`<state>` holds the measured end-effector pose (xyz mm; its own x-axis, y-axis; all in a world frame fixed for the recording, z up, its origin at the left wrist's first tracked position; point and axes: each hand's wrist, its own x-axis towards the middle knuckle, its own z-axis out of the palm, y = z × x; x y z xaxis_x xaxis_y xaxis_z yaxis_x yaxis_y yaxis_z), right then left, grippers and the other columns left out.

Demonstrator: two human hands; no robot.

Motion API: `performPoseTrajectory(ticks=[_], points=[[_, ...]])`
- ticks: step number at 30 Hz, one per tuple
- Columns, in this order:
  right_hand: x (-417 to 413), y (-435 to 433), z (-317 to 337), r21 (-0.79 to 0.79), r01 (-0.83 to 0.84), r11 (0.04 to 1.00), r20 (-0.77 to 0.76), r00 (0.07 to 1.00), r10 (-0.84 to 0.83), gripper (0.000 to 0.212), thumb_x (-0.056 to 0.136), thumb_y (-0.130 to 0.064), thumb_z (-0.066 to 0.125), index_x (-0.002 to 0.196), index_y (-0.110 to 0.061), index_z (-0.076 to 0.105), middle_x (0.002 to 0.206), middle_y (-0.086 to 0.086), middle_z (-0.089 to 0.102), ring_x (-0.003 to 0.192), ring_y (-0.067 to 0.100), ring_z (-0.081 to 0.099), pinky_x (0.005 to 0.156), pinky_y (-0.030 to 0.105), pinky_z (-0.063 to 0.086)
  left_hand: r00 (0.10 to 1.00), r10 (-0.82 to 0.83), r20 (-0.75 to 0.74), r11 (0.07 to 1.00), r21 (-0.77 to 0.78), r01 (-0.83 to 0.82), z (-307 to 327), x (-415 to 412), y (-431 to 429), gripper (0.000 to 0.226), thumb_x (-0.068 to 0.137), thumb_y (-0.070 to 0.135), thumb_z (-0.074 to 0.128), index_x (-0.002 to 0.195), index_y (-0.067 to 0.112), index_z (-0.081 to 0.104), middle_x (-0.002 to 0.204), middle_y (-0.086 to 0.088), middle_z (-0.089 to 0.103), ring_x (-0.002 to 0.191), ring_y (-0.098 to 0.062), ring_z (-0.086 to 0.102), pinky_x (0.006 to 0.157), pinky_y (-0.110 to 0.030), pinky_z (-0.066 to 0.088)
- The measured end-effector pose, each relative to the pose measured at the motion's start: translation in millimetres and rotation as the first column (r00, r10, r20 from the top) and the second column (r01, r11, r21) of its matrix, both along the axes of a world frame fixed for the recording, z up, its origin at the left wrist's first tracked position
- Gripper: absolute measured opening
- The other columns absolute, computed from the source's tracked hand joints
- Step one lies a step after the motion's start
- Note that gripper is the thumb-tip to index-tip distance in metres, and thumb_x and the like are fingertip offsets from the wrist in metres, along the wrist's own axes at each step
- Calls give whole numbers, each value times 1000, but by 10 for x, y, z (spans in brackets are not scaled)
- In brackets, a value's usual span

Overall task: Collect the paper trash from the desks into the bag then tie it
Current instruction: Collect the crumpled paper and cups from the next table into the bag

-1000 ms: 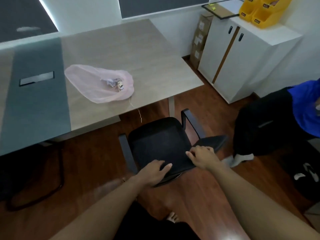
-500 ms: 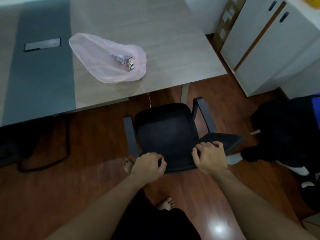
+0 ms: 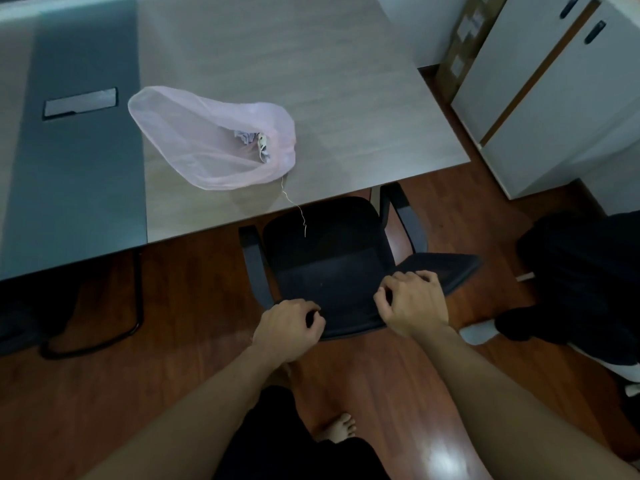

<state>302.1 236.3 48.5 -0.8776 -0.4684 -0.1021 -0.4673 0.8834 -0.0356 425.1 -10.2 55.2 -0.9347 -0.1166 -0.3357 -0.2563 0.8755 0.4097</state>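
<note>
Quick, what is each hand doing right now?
Left hand: closed, gripping the top edge of the black mesh office chair.
Right hand: closed, fingers curled on the same chair's top edge.

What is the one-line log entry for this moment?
left grip: holds chair | right grip: holds chair | bag: untied, on desk, paper inside | string: hangs over desk edge

Front of chair (image 3: 329, 271) hidden under desk (image 3: 311, 64); contents of bag (image 3: 207, 140) indistinct.
</note>
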Motion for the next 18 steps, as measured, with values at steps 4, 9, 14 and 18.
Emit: performPoseTrajectory(ticks=[4, 9, 14, 18], points=[[-177, -206, 25, -16, -8, 1000, 15, 1000, 8, 43, 101, -48, 39, 89, -30, 76, 86, -10, 70, 84, 14, 66, 106, 43, 41, 1000, 13, 16, 1000, 6, -13, 20, -159, -189, 52, 100, 54, 36, 129, 34, 73, 123, 16, 74, 108, -8, 69, 84, -34, 59], [-354, -529, 40, -46, -8, 999, 11, 1000, 8, 44, 100, -48, 39, 86, -29, 76, 82, -9, 69, 81, 15, 65, 104, 43, 42, 999, 22, 49, 1000, 11, -23, 54, -358, -519, 60, 97, 60, 30, 129, 34, 73, 127, 15, 73, 107, -8, 69, 85, -37, 61], [-584, -881, 39, -51, -3, 999, 7, 1000, 4, 42, 99, -46, 41, 80, -27, 73, 76, -8, 66, 74, 17, 62, 98, 42, 43, 999, 9, 38, 1000, -11, -8, 82, -604, -862, 52, 100, 55, 36, 129, 33, 73, 129, 13, 73, 113, -11, 69, 86, -38, 60], [-819, -1167, 26, -44, 14, 999, 17, 1000, -14, 42, 99, -45, 41, 78, -26, 72, 73, -7, 63, 71, 18, 60, 92, 42, 43, 1000, -4, 30, 1000, -23, 4, 65, -849, -1163, 51, 100, 54, 37, 127, 32, 75, 128, 12, 74, 113, -14, 69, 88, -38, 60]])
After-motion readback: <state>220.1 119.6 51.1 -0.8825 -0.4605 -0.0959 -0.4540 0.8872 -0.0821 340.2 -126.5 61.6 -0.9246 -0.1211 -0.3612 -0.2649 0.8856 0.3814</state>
